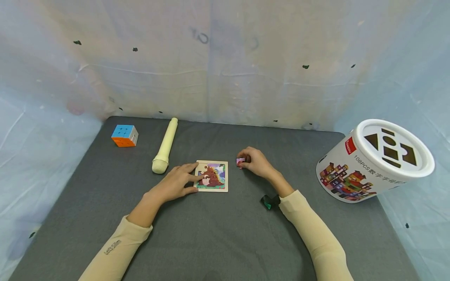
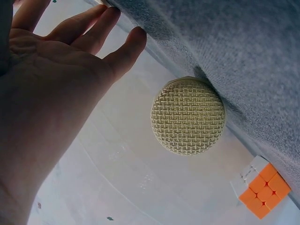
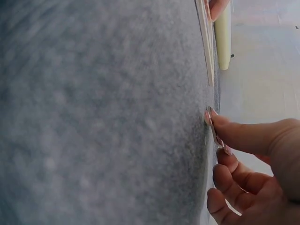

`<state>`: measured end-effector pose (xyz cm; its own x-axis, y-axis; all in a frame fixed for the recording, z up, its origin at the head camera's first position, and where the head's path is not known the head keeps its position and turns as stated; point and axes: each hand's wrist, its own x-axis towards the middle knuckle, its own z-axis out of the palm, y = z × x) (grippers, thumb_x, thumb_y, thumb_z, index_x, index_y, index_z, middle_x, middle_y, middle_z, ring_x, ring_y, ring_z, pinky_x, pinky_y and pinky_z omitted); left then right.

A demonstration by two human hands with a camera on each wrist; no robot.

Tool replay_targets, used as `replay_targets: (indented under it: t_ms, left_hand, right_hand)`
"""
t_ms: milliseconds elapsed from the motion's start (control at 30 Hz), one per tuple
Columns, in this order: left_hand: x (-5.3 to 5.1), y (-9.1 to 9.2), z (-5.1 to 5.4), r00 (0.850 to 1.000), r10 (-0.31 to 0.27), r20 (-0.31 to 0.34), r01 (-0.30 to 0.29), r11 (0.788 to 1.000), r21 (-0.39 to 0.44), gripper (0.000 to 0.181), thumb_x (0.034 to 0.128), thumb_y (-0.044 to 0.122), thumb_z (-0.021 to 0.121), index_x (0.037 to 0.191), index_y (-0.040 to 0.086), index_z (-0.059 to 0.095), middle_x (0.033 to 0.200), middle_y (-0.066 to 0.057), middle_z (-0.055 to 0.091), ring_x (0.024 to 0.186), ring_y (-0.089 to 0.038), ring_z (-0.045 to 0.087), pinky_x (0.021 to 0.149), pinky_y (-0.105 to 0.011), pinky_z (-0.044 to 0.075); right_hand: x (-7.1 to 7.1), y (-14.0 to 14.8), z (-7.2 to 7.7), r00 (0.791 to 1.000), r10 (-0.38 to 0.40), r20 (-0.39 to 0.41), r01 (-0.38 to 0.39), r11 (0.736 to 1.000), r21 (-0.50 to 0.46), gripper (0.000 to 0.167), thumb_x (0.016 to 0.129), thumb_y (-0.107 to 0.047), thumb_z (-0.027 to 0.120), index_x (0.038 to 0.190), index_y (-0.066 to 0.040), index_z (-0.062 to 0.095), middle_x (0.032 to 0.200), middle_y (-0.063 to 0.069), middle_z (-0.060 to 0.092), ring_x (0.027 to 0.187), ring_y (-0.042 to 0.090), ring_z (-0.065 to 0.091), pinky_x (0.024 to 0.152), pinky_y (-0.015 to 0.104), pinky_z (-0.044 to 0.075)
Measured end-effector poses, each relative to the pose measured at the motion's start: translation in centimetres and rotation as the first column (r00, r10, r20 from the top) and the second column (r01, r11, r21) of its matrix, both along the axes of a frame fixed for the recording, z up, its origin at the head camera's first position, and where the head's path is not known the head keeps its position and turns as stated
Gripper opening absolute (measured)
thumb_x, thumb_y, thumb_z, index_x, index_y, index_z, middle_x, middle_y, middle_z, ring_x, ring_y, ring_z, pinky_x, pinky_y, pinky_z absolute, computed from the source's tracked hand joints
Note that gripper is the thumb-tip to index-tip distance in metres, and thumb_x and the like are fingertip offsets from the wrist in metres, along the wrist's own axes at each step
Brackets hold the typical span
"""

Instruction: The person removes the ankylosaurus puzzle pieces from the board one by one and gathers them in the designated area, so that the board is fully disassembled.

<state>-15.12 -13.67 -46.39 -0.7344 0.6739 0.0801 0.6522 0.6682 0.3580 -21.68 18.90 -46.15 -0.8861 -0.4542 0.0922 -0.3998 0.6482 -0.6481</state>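
Note:
A square jigsaw puzzle in a pale wooden frame lies on the table, with a dark red animal picture in it. My left hand rests on its left side, fingers extended over the frame and one fingertip on the picture. Seen from the left wrist, this hand has its fingers stretched out. To the right of the frame, my right hand pinches a small purple and red puzzle piece. In the right wrist view, the piece is held on edge between thumb and finger of the right hand.
A pale yellow microphone lies left of the puzzle, near my left hand. Farther left sits a puzzle cube. At the right stands a large white block bucket with a shape-hole lid. The dark grey table meets a pale sheet behind.

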Motion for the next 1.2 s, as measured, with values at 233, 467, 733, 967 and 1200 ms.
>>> replay_targets:
  t_ms: [233, 467, 733, 967, 1200]
  left_hand:
    - [0.05, 0.01, 0.07, 1.0, -0.001, -0.001, 0.001, 1.0, 0.004, 0.048, 0.0874, 0.029, 0.078, 0.132, 0.013, 0.068, 0.151, -0.026, 0.041, 0.136, -0.042, 0.042, 0.103, -0.065, 0.036]
    - [0.09, -0.03, 0.09, 1.0, -0.001, 0.01, 0.001, 1.0, -0.007, 0.049, 0.0881, 0.029, 0.078, 0.133, 0.013, 0.067, 0.152, -0.025, 0.04, 0.137, -0.042, 0.041, 0.104, -0.065, 0.036]
    - [0.07, -0.03, 0.06, 1.0, -0.003, -0.001, 0.003, 1.0, -0.004, 0.048, 0.0883, 0.029, 0.077, 0.132, 0.013, 0.068, 0.151, -0.026, 0.04, 0.137, -0.043, 0.042, 0.104, -0.065, 0.036]
    - [0.07, -0.03, -0.03, 1.0, -0.004, 0.001, 0.004, 1.0, 0.001, 0.047, 0.0884, 0.029, 0.077, 0.132, 0.013, 0.068, 0.151, -0.025, 0.041, 0.137, -0.042, 0.042, 0.104, -0.065, 0.036]
    - [-0.01, -0.02, -0.06, 1.0, -0.008, -0.016, 0.008, 1.0, 0.013, 0.045, 0.0873, 0.029, 0.078, 0.128, 0.012, 0.071, 0.15, -0.025, 0.043, 0.135, -0.042, 0.044, 0.103, -0.065, 0.037]
  right_hand:
    - [0.16, -0.13, 0.09, 1.0, 0.017, -0.002, -0.017, 1.0, 0.012, 0.02, 0.087, -0.007, 0.078, 0.105, 0.001, 0.072, 0.095, 0.01, 0.06, 0.08, 0.024, 0.053, 0.071, 0.034, 0.043]
    - [0.2, -0.25, 0.09, 0.999, 0.045, -0.009, -0.045, 0.998, 0.041, 0.021, 0.089, -0.006, 0.075, 0.108, 0.002, 0.072, 0.097, 0.012, 0.06, 0.081, 0.024, 0.052, 0.072, 0.035, 0.042]
    - [-0.02, -0.11, 0.2, 0.998, 0.062, -0.003, -0.062, 0.998, 0.032, 0.015, 0.09, -0.003, 0.074, 0.102, 0.002, 0.069, 0.094, 0.011, 0.057, 0.085, 0.024, 0.053, 0.075, 0.038, 0.045]
    - [-0.14, -0.03, 0.04, 0.997, 0.072, 0.025, -0.073, 0.997, 0.032, 0.016, 0.091, -0.005, 0.073, 0.105, 0.002, 0.07, 0.094, 0.011, 0.057, 0.078, 0.019, 0.051, 0.069, 0.034, 0.044]
    - [-0.18, -0.66, -0.11, 0.997, 0.071, 0.042, -0.072, 0.997, 0.022, 0.014, 0.091, -0.003, 0.073, 0.104, 0.002, 0.07, 0.094, 0.012, 0.057, 0.077, 0.019, 0.051, 0.069, 0.032, 0.045]
